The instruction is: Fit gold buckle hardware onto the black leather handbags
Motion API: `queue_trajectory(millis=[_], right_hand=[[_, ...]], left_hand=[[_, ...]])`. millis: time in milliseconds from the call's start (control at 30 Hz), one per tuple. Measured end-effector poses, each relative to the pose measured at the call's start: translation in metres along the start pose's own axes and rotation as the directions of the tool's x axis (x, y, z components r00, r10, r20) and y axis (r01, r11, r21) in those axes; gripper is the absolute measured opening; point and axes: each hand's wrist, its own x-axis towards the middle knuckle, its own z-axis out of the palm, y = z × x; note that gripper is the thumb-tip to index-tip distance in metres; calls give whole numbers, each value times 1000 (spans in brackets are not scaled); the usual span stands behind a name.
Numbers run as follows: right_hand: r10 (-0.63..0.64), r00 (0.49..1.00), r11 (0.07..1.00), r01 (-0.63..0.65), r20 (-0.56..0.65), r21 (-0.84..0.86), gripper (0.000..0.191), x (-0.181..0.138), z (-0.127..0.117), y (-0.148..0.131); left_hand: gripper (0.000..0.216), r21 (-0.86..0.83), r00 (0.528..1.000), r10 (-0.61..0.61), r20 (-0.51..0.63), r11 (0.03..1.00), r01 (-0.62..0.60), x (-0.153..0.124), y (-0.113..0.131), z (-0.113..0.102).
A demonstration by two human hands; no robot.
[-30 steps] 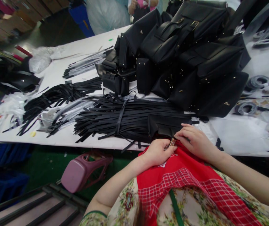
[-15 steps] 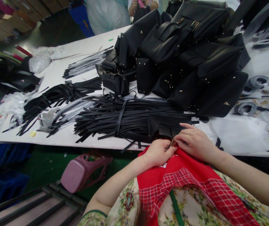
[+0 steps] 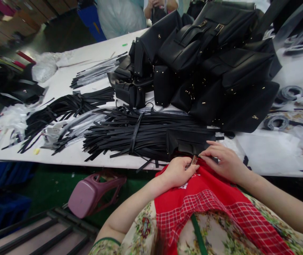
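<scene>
Your left hand (image 3: 180, 171) is clamped, thumb against fingers, on a small metal piece (image 3: 194, 160) in front of your red apron (image 3: 212, 184), by the near edge of the table (image 3: 72, 157). Your right hand (image 3: 222, 160) is just beside it, fingertips bent inward; cannot tell whether they pinch anything. Black bag (image 3: 186, 136) just beyond both hands, by the tied straps (image 3: 114, 134).
</scene>
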Motion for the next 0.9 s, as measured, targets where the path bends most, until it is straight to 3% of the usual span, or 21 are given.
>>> queue_trajectory(millis=[133,400,567,700,900], right_hand=[[-52,998,999,52,26,-12,16,-1,1,-10],[-151,985,968,164,82,-189,18,-4,2,-13],[-211,977,958,215,42,-191,14,-2,2,-13],[-77,996,996,75,-39,-48,15,2,2,-14],[142,990,981,-141,7,135,14,1,0,-11]], left_hand=[[32,-22,1000,10,5,1000,-10,1,0,0],[33,-27,1000,-22,-5,999,21,4,-3,3],[32,-55,999,-35,3,998,35,5,1,1],[32,-68,999,-35,15,997,35,5,1,0],[35,-47,1000,-20,10,999,20,5,-3,1]])
